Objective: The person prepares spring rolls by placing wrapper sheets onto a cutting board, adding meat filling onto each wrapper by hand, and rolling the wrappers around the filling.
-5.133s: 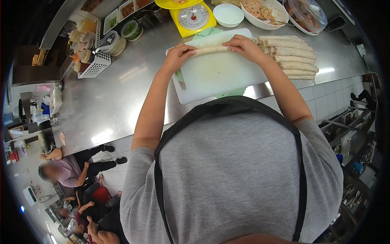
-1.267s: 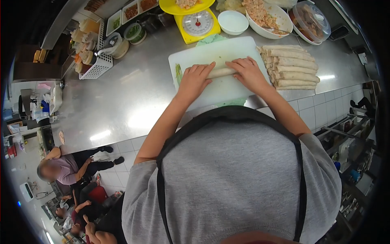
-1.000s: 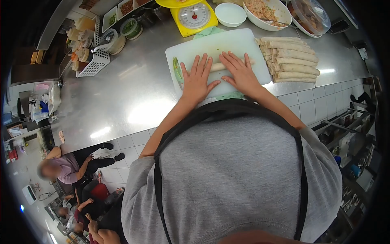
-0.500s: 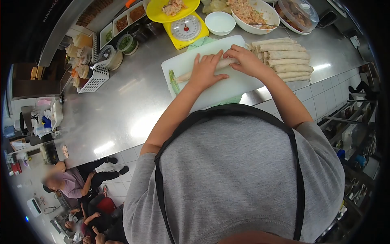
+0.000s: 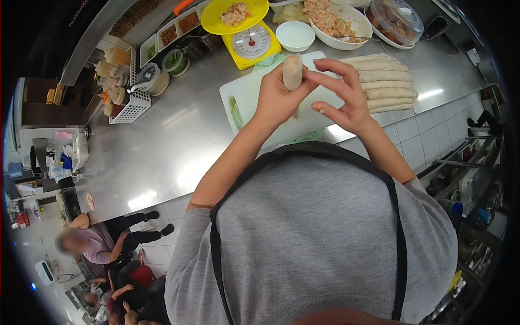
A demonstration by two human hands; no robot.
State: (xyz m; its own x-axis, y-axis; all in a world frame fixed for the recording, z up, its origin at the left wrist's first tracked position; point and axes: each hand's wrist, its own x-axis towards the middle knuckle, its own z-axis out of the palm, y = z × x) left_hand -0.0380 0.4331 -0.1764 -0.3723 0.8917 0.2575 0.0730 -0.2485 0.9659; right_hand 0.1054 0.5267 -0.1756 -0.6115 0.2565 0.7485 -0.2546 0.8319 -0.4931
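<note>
My left hand (image 5: 278, 97) is wrapped round a pale filled roll (image 5: 293, 73), held upright above the white cutting board (image 5: 246, 92), with orange-pink filling showing at its top end. Close beside it on the right, my right hand (image 5: 344, 97) has its fingers apart, with a small orange bit on the thumb. Green strips (image 5: 235, 111) lie at the board's left edge. A stack of similar rolls (image 5: 387, 81) sits just right of the board, partly behind my right hand.
Behind the board stand a yellow scale (image 5: 252, 46) with filling on its plate, a white bowl (image 5: 295, 36), a large bowl of filling (image 5: 346, 40) and a lidded container (image 5: 398, 21). A white basket of bottles (image 5: 130, 108) is at the left. Several people are at the lower left.
The roll, earlier lying on the board under both hands, has been lifted and tilted upright in my left hand. My right hand has let go and opened beside it.
</note>
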